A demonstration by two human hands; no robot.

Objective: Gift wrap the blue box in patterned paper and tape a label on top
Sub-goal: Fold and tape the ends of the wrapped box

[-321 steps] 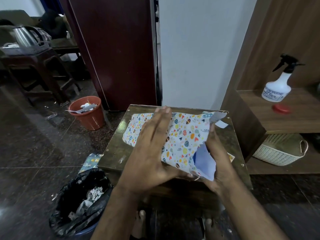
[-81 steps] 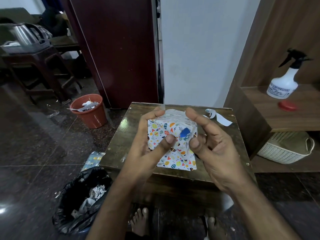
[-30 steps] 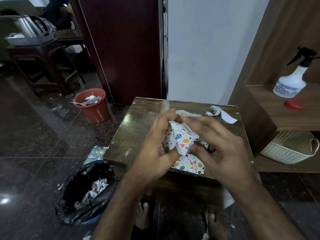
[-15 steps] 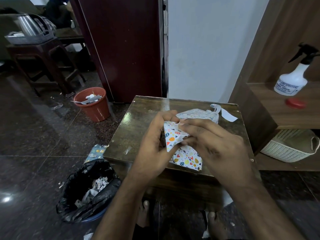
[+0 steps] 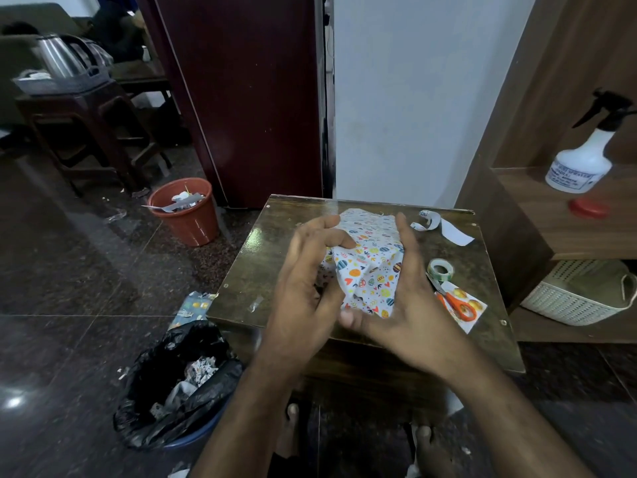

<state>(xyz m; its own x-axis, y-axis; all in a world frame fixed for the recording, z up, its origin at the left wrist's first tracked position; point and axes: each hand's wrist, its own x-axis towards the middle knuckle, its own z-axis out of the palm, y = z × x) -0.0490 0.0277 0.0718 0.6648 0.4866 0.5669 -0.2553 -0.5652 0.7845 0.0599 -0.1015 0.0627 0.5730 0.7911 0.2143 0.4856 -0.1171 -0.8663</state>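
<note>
The box wrapped in white patterned paper (image 5: pixel 370 267) is held tilted above the small wooden table (image 5: pixel 262 270); no blue shows through. My left hand (image 5: pixel 310 281) grips its left side, fingers curled over the top edge and thumb on the near folded end. My right hand (image 5: pixel 403 305) cups the right side and underside, fingers straight along the paper. A roll of tape (image 5: pixel 440 269) lies on the table to the right, with orange-handled scissors (image 5: pixel 455 305) on a paper scrap just beyond it. A white strip of paper (image 5: pixel 448 229) lies at the back right.
A black-lined bin (image 5: pixel 179 384) with paper scraps stands on the floor at the table's left front. An orange bucket (image 5: pixel 184 212) sits further back. A spray bottle (image 5: pixel 586 157) and red cap (image 5: pixel 586 208) stand on the shelf at right, above a white basket (image 5: pixel 579 294).
My right hand has slid from over the folded end down to the box's right side and underside. The tape roll and scissors, hidden before, now show on the table.
</note>
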